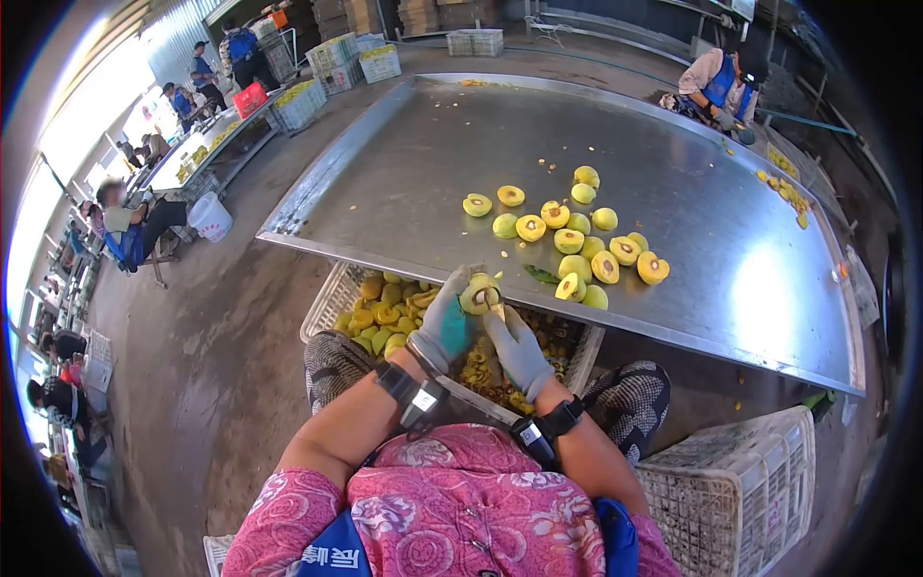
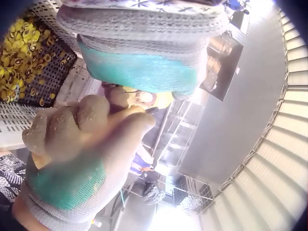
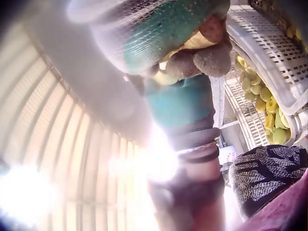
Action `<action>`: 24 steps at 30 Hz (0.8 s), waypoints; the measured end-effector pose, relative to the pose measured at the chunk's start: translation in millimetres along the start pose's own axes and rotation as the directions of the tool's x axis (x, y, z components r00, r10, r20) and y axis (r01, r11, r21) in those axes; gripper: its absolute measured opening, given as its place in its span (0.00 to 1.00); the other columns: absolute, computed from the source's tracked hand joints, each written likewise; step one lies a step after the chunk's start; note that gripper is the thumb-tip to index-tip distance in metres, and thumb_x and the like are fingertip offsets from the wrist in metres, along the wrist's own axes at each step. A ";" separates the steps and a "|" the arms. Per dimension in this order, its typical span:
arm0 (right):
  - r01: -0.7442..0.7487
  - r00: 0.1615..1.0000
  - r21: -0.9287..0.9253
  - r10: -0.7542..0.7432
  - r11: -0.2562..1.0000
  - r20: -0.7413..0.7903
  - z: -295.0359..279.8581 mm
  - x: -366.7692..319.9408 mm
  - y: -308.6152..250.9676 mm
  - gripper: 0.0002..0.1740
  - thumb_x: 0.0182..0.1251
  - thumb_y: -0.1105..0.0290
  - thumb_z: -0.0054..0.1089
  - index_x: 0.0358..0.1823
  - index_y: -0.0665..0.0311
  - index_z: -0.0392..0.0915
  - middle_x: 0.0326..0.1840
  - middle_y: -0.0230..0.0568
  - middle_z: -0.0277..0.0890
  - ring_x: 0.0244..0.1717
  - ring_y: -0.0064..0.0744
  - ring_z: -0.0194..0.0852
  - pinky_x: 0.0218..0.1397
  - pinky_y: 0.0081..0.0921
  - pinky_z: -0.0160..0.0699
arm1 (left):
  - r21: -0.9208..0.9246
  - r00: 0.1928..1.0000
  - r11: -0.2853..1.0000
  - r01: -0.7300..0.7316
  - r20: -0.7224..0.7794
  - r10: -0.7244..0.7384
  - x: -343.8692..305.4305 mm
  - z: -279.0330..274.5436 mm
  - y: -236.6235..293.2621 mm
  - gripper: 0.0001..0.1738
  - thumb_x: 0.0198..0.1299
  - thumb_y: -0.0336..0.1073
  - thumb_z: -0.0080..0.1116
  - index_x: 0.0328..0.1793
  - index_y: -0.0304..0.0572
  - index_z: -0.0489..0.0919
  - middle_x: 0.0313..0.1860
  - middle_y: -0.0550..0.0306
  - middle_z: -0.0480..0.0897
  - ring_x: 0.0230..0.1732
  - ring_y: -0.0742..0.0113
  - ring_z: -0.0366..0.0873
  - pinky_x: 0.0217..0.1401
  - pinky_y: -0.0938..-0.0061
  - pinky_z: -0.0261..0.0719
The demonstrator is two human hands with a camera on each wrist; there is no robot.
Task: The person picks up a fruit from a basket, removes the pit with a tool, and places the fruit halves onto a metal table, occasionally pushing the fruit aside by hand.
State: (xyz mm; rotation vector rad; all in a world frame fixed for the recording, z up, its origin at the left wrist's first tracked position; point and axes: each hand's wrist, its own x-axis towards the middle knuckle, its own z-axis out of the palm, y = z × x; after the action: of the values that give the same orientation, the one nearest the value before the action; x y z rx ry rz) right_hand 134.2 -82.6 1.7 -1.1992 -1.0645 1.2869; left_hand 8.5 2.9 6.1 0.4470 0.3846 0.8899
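Observation:
In the head view, my gloved left hand (image 1: 445,329) holds up a yellow-green peach half (image 1: 479,294), its brown pit hollow facing up. My gloved right hand (image 1: 520,352) meets it from the right, thumb and fingers close to the fruit. Curled right fingers grip a tool with a pale wooden-looking handle (image 2: 42,160) in the left wrist view; its working end is hidden at the fruit. More peach halves (image 1: 624,251) and whole-looking ones lie on the metal table (image 1: 385,192) in front.
Under the table edge, a white crate (image 1: 321,304) holds cut peaches; beside it another crate (image 1: 585,358) has pits and scraps. An overturned white crate (image 1: 740,471) stands at my right. Across the table's far right corner sits another person (image 1: 716,87). More workers are at left.

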 end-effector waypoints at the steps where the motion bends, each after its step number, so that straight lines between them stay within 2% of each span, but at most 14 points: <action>1: -0.008 1.000 0.011 0.008 1.000 0.008 0.7 0.2 -0.7 0.17 0.78 0.54 0.46 0.52 0.60 0.72 0.26 0.31 0.69 0.13 0.23 0.64 0.12 0.22 0.61 | 0.010 1.000 1.000 -0.009 0.027 0.009 -0.4 -1.4 -0.8 0.21 0.76 0.46 0.46 0.62 0.37 0.71 0.50 0.48 0.79 0.49 0.59 0.80 0.58 0.63 0.79; 3: -0.006 1.000 -0.010 0.006 1.000 0.022 0.9 2.7 4.1 0.18 0.78 0.54 0.46 0.53 0.61 0.72 0.29 0.30 0.70 0.17 0.22 0.66 0.18 0.21 0.65 | 0.027 0.996 0.999 -0.030 0.080 0.028 0.3 -8.0 -2.0 0.20 0.76 0.45 0.45 0.62 0.37 0.71 0.49 0.49 0.79 0.47 0.61 0.79 0.56 0.66 0.79; 7: 0.109 0.994 -0.059 -0.110 0.992 -0.013 10.2 6.9 13.4 0.20 0.79 0.55 0.46 0.57 0.63 0.72 0.34 0.28 0.72 0.29 0.18 0.67 0.34 0.19 0.69 | 0.202 0.984 0.963 -0.178 0.011 0.179 6.4 -20.9 -9.8 0.19 0.75 0.43 0.45 0.61 0.36 0.72 0.47 0.50 0.80 0.46 0.63 0.80 0.53 0.68 0.80; 10: -0.031 0.999 -0.097 0.033 0.995 0.022 8.0 3.4 2.0 0.23 0.77 0.55 0.48 0.61 0.65 0.72 0.42 0.37 0.77 0.41 0.23 0.72 0.46 0.24 0.73 | 0.310 0.963 0.916 -0.255 -0.006 0.270 1.7 -9.5 -11.5 0.19 0.75 0.43 0.45 0.58 0.35 0.74 0.44 0.50 0.81 0.43 0.63 0.80 0.50 0.68 0.81; 13: 0.005 1.000 -0.104 -0.002 0.995 0.029 6.0 8.9 10.3 0.23 0.77 0.55 0.48 0.62 0.66 0.71 0.46 0.40 0.78 0.46 0.26 0.73 0.51 0.25 0.72 | 0.426 0.938 0.849 -0.312 -0.005 0.347 2.2 1.5 -12.0 0.20 0.75 0.45 0.45 0.55 0.34 0.76 0.41 0.51 0.81 0.39 0.63 0.81 0.46 0.68 0.83; 15: -0.005 0.999 -0.068 0.009 0.998 0.049 5.7 8.7 8.5 0.24 0.77 0.55 0.48 0.62 0.67 0.71 0.47 0.41 0.78 0.48 0.28 0.73 0.53 0.26 0.72 | 0.434 0.936 0.848 -0.305 -0.027 0.350 4.1 4.0 -10.8 0.20 0.75 0.46 0.45 0.52 0.33 0.76 0.39 0.52 0.82 0.37 0.63 0.82 0.43 0.69 0.83; 18: -0.039 0.997 -0.004 0.039 0.999 0.071 7.5 7.8 7.9 0.24 0.78 0.55 0.47 0.61 0.67 0.72 0.49 0.42 0.78 0.49 0.29 0.73 0.55 0.27 0.72 | 0.383 0.970 0.903 -0.197 -0.060 0.237 6.2 6.5 -2.7 0.23 0.76 0.51 0.45 0.50 0.33 0.77 0.37 0.51 0.82 0.35 0.62 0.82 0.40 0.70 0.83; 21: -0.009 0.997 -0.002 0.009 1.000 0.077 8.5 9.4 16.7 0.23 0.78 0.55 0.47 0.61 0.67 0.72 0.48 0.41 0.78 0.48 0.26 0.73 0.54 0.25 0.71 | 0.260 0.952 0.960 -0.104 -0.254 0.171 4.1 20.9 -3.5 0.22 0.76 0.50 0.46 0.46 0.37 0.77 0.32 0.55 0.81 0.31 0.67 0.79 0.36 0.73 0.81; 24: -0.031 0.995 0.051 0.026 0.998 0.100 7.6 8.6 19.3 0.21 0.79 0.56 0.46 0.59 0.65 0.73 0.42 0.36 0.77 0.42 0.22 0.72 0.46 0.22 0.72 | 0.462 0.951 0.863 -0.203 -0.116 0.286 8.0 3.3 -10.0 0.24 0.75 0.54 0.47 0.43 0.38 0.77 0.31 0.54 0.82 0.30 0.66 0.80 0.35 0.73 0.82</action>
State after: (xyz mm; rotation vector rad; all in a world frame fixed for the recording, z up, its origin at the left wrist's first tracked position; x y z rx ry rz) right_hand 124.8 -75.2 -17.3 -1.1243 -1.0822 1.4003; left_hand 21.2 3.2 2.5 0.8578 0.7187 1.0982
